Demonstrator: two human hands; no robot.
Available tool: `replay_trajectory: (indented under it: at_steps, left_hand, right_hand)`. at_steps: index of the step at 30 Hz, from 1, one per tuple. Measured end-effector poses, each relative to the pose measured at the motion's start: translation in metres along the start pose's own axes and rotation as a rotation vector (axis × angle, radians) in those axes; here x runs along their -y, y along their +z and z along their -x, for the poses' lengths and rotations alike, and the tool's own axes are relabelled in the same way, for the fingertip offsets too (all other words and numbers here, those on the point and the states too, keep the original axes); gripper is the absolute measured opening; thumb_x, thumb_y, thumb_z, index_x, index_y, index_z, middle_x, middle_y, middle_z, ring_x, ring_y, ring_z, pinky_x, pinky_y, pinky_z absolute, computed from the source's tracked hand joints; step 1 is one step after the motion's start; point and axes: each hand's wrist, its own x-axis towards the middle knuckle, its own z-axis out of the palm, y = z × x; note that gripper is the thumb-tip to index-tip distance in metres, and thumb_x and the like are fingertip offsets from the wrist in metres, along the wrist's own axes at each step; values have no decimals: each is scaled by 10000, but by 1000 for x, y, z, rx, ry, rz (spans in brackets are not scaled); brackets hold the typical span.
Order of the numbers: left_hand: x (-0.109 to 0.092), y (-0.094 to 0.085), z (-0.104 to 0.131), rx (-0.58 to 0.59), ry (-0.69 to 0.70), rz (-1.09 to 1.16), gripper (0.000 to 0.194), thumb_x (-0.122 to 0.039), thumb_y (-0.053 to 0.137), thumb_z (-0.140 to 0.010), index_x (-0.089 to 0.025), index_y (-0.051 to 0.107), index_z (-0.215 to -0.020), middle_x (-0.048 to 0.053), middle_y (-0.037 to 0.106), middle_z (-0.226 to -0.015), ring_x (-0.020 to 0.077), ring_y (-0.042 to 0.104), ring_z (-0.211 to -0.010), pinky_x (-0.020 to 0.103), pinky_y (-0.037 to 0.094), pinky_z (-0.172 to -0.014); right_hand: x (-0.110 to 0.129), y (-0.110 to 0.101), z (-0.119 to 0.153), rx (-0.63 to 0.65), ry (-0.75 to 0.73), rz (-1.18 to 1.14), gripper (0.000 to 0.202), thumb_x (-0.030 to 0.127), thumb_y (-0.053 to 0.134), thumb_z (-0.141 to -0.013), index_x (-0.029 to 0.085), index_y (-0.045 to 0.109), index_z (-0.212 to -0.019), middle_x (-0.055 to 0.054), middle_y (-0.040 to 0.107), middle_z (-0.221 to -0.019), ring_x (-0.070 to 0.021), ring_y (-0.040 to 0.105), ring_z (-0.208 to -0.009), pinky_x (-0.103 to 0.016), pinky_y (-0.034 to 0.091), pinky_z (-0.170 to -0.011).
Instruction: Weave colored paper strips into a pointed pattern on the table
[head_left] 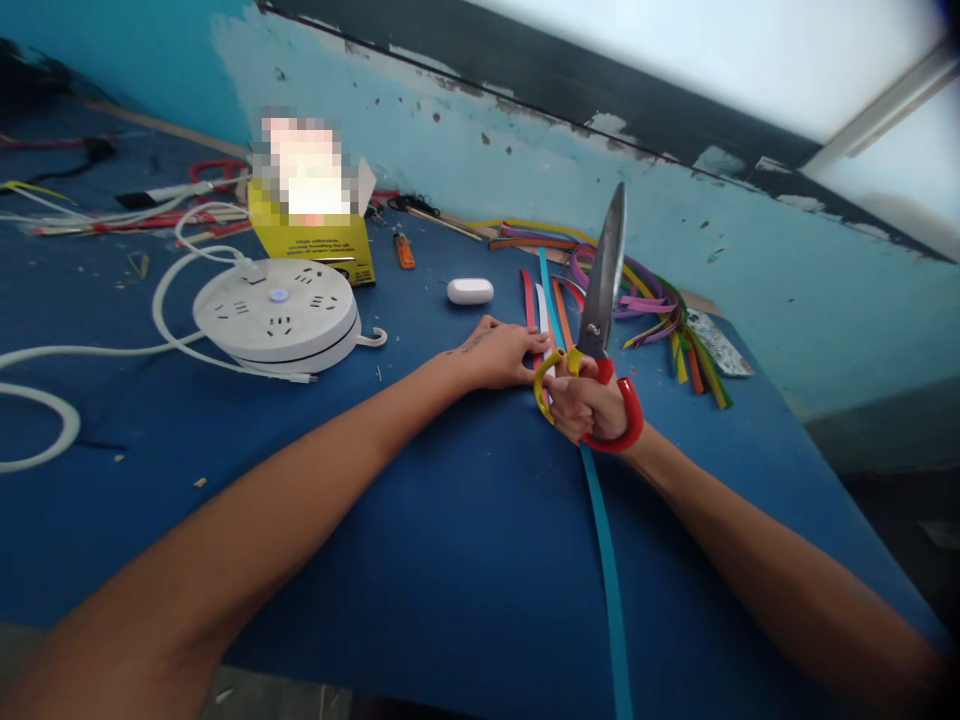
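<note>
Filling most of the view, the blue table (420,580) gives both forearms a flat surface to work over. A long teal strip (606,560) runs from the near edge up beneath the right hand (600,405), perhaps laid lengthwise to keep it straight; whether it joins the light blue piece beyond the hands is hidden. On the far right, a bundle of coloured strips (664,270) curves along the wall side, seemingly set aside to leave the near area free. On the left sits a round white power hub (277,315), its cables trailing away from the hands, with a yellow box (311,245) just behind it, the upper part blurred over.

The scissors (595,330) stand with blades together and tips upward; the right hand is closed around their red and yellow handles, likely to keep the points off the strips while the tool stays ready in the palm. The left hand (495,358) lies just beside it, fingertips resting on a row of short strips (529,305), probably to steady them; I cannot tell whether finger and thumb pinch or only press. The row itself lies near the middle of the table, pointing away toward the wall. Beyond the left hand rest a small white case (470,291) and an orange lighter (404,251), both untouched.
</note>
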Motion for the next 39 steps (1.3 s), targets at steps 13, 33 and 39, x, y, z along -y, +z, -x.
replay_trajectory:
  at_steps: [13, 33, 39]
  left_hand:
    - [1, 2, -3, -12, -20, -26, 332, -394, 630, -906, -316, 719, -1216, 27, 714, -1296, 304, 628, -1199, 411, 317, -1026]
    - [0, 2, -4, 32, -75, -69, 547, -596, 640, -916, -326, 613, -1390, 52, 523, -1559, 339, 524, -1351, 467, 281, -1078]
    - [-4, -1, -3, 55, -94, -73, 634, -649, 635, -904, -296, 586, -1428, 71, 514, -1565, 358, 509, -1372, 481, 286, -1091]
  right_hand:
    - [1, 1, 4, -43, -14, 6, 393, 288, 637, -879, 232, 424, -553, 84, 338, -421, -56, 237, -313, -214, 163, -297]
    - [6, 2, 38, -116, 88, 40, 298, 298, 689, -843, 229, 479, -642, 105, 308, -445, -55, 197, -330, -203, 164, -308]
    - [4, 1, 48, -80, 98, 24, 370, 287, 670, -865, 230, 424, -595, 108, 294, -430, -52, 205, -320, -193, 190, -306]
